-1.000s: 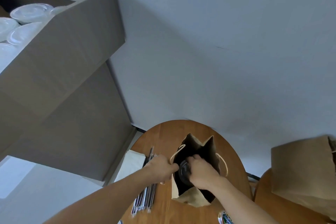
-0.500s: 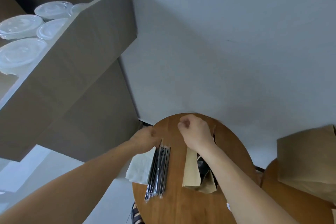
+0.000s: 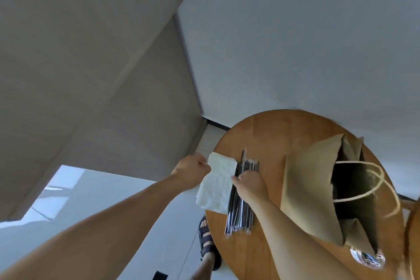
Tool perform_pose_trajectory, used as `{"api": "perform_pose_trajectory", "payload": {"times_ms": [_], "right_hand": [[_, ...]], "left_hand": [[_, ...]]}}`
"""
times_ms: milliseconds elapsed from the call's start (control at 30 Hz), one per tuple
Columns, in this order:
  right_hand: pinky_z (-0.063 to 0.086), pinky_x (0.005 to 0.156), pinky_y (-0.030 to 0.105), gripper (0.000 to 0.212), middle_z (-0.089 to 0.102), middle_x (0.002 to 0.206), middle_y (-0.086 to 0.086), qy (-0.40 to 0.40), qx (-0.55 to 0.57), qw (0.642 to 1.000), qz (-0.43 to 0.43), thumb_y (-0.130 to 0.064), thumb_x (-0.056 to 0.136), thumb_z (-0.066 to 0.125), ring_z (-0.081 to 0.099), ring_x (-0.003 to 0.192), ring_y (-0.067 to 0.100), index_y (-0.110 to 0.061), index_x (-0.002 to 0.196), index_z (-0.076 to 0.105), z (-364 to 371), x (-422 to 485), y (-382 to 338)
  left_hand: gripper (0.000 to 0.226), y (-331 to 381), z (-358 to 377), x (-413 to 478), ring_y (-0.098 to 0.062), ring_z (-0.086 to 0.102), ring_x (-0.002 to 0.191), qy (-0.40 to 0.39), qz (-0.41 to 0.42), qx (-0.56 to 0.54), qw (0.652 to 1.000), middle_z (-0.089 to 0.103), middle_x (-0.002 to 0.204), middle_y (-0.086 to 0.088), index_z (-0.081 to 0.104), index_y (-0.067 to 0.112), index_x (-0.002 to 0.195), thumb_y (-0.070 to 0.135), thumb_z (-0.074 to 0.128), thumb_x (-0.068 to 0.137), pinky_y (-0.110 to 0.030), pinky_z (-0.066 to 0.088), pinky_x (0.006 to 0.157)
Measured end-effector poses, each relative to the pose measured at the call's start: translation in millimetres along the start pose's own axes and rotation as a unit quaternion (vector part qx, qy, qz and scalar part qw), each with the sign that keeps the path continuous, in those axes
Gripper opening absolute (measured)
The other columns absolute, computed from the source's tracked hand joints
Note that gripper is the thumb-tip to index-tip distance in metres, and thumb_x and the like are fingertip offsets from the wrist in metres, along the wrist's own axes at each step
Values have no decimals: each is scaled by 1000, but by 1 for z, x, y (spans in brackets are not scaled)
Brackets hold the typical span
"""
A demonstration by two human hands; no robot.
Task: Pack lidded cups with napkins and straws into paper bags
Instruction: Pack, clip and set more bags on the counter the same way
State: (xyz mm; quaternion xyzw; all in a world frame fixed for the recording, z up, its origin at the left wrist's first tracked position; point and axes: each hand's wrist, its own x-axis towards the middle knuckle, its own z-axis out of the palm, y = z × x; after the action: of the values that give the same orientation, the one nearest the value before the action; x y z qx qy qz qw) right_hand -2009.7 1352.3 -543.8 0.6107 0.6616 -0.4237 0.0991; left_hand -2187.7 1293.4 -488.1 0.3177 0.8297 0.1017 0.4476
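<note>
Landmark: the paper bag (image 3: pixel 318 188), which stood on the round wooden table (image 3: pixel 272 134) with its mouth open and its cord handles loose.
Bag interior: dark; whether a lidded cup sat inside could not be told.
Straws (image 3: pixel 242 202): a bundle of dark wrapped ones lay flat just left of the bag, apart from it.
Napkins (image 3: pixel 218 184): a white stack lay left of the bag, beyond the straws and touching them, overhanging the table's edge.
Left hand (image 3: pixel 189 171): at the napkins' edge farthest from the bag, fingers curled and pinching the top sheets.
Right hand (image 3: pixel 250 185): between the bag and the napkins, over the straws, fingers bent down, thumb at the napkins' near edge; whether it held anything could not be told.
Step in hand: probably picking out a napkin, perhaps a straw too.
Done: bag opened and set ready.
Left: napkin and straw were both outside the bag, so both remained to go in.
</note>
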Motion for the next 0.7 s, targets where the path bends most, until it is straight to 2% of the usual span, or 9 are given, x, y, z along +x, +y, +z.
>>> {"api": "perform_pose_trajectory", "payload": {"times_ms": [100,200,333,433,567,633,700], "right_hand": [[26,38,20,51,36,43,-6,-2,-20,1000,13,-42,93,56,33,34,9,-17,52,38,29,17,3],[30,41,21,46,40,45,-2,0,-23,999,28,-36,88,58,41,37,14,-15,52,39,45,24,4],[28,38,18,45,42,42,-2,15,-34,998,45,-30,87,59,41,35,15,-16,49,42,49,27,6],[23,35,14,45,41,41,-4,23,-32,998,49,-31,89,59,38,33,13,-17,49,43,48,25,7],[26,38,17,47,38,41,-4,15,-35,998,42,-26,92,57,36,33,11,-17,49,42,47,25,7],[27,37,18,50,35,39,-5,14,-40,999,26,-23,93,56,33,31,10,-17,47,40,47,24,6],[30,37,18,47,38,40,-4,14,-32,999,19,-23,93,57,35,31,10,-15,48,47,46,25,8]], "left_hand": [[36,-21,5,8,-6,55,68,2,-21,-7,1000,58,86,12,60,25,125,27,53,90,-19,41,50],[33,-36,11,14,-7,55,68,0,-34,-23,999,57,86,11,61,22,121,23,52,89,-19,42,50],[32,-47,16,16,-6,54,69,-2,-38,-26,999,56,87,14,62,24,118,21,52,88,-15,40,48],[30,-50,18,14,-7,55,72,-14,-26,-13,999,60,95,10,62,20,119,17,53,90,-14,42,55],[23,-50,20,14,-3,56,74,-10,-20,-29,999,59,97,10,61,26,105,17,51,87,-12,42,53],[23,-49,19,14,-2,55,75,-13,-15,-31,999,58,98,11,61,25,107,18,51,87,-9,41,50],[27,-47,19,14,-2,54,75,-17,-14,-28,999,56,97,13,62,22,113,19,52,89,-10,40,52]]}}
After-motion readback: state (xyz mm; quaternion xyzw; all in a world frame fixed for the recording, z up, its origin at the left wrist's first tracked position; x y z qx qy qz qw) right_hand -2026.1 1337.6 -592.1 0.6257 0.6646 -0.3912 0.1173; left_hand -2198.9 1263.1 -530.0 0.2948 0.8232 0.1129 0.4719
